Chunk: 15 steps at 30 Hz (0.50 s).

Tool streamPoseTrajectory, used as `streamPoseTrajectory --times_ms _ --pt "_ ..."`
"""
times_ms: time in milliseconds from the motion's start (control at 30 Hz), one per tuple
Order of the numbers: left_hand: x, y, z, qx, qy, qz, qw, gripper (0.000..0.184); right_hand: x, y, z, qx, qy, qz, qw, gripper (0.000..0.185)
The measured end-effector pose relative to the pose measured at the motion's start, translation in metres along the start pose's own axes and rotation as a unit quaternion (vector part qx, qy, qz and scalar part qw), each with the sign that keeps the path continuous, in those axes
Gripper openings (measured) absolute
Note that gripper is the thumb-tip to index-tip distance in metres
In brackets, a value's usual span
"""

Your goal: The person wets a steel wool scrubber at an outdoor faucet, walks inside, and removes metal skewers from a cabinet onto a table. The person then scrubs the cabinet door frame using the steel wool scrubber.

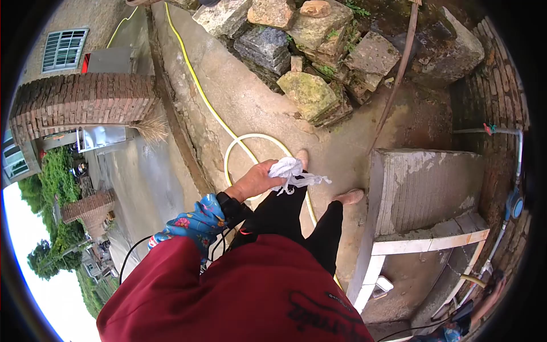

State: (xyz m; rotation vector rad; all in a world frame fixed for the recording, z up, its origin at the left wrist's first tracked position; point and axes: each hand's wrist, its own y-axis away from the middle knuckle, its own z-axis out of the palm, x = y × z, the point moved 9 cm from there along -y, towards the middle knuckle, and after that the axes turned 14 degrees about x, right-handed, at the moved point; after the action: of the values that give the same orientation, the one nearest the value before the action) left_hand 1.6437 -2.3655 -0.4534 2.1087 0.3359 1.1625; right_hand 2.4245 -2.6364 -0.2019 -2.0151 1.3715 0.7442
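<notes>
My left hand (254,181), with a black band on its wrist, is closed on a crumpled white cloth or thin bag (289,172), its loose ends hanging to the right. Below it are my dark trousers and light shoes. At the lower right edge my right hand (491,296) shows dim and stretched by the lens, beside a short yellow tube (473,280) at the basin. Its fingers cannot be made out.
A yellow hose (196,80) loops on the ground around my feet. Stacked stones (307,94) lie ahead. To the right stand a concrete basin (427,245), a leaning pole (399,74), and a pipe with a blue meter (515,203). A brick wall (85,105) is at the left.
</notes>
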Motion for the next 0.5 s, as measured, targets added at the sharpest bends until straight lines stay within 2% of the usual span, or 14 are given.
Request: streamPoseTrajectory --times_ms 267,367,400,433,467,500 --pt "-0.051 -0.039 -0.104 0.081 0.068 -0.036 0.994 0.042 -0.14 0.028 0.191 -0.099 -0.001 -0.114 0.989 0.041" --pt "-0.09 -0.048 -0.149 0.103 0.135 -0.059 0.984 0.043 -0.165 0.039 0.292 -0.179 0.003 -0.128 0.976 0.039" --pt "-0.1 -0.047 -0.168 0.121 0.122 -0.066 0.983 0.042 -0.155 0.056 0.335 -0.239 0.021 -0.129 0.962 0.039" --pt "-0.103 -0.04 -0.192 0.151 0.101 -0.091 0.979 0.041 -0.132 0.088 0.376 -0.321 0.076 -0.156 0.931 0.039" --pt "-0.117 -0.036 -0.208 0.167 0.129 -0.092 0.973 0.04 -0.106 0.162 0.42 -0.404 0.341 -0.399 0.749 0.025" --pt "-0.131 -0.034 -0.227 0.19 0.16 -0.092 0.964 0.04 -0.076 0.172 0.431 -0.39 0.176 -0.254 0.867 0.027"
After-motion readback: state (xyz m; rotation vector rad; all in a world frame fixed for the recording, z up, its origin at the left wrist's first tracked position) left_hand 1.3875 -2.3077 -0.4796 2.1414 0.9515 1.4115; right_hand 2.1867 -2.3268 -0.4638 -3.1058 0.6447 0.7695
